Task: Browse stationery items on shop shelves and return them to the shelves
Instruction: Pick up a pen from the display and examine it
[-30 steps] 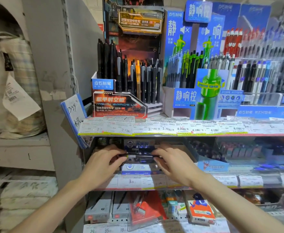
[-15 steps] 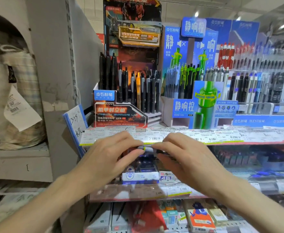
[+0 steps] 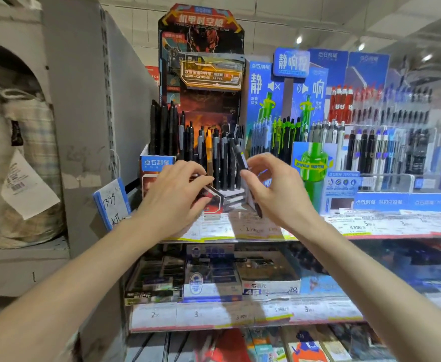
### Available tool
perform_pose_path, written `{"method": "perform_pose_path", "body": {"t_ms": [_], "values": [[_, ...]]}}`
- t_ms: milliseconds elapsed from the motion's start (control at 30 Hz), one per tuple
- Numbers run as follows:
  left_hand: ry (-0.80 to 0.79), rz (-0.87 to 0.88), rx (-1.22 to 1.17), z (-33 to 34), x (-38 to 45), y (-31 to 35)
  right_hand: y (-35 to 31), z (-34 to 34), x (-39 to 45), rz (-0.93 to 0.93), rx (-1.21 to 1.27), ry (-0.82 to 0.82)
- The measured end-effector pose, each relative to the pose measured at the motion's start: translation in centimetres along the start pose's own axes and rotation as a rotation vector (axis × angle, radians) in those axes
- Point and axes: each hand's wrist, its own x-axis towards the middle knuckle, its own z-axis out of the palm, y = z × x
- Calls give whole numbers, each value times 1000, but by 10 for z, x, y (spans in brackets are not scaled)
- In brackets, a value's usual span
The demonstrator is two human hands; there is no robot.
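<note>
My right hand (image 3: 276,189) holds a black pen (image 3: 241,159) with a pale label, nearly upright and tilted a little left, just in front of the dark orange pen display stand (image 3: 203,105). The pen's lower tip shows below my palm. Several black pens (image 3: 222,158) stand in that display's tiers. My left hand (image 3: 177,194) hovers beside it at the same height, fingers relaxed and slightly curled, holding nothing, a short gap from the pen.
A blue and green pen display (image 3: 289,118) stands to the right, with racks of more pens (image 3: 386,147) beyond. Price labels (image 3: 253,228) line the shelf edge. Boxes of pens (image 3: 214,278) fill the lower shelf. A grey upright panel (image 3: 88,113) bounds the left.
Both hands rose from the lower shelf to the top shelf's display. The pen, held level between both hands before, now stands upright in my right hand alone; my left hand let go.
</note>
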Motion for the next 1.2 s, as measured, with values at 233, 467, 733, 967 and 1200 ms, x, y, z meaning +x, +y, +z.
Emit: {"method": "perform_pose_path", "body": {"t_ms": [233,467,733,967,1200], "values": [[-10,-13,-6,4,-5,-2,-2,33,36,165,217,64],[-15,-40,-12,4,-5,0,-8,53,55,203,196,63],[-7,-52,-27,6,-6,0,-13,61,58,272,142,6],[9,-47,-55,8,-7,-2,-11,62,48,269,28,-60],[16,-47,-79,9,-9,-3,-16,56,46,297,-28,-133]]}}
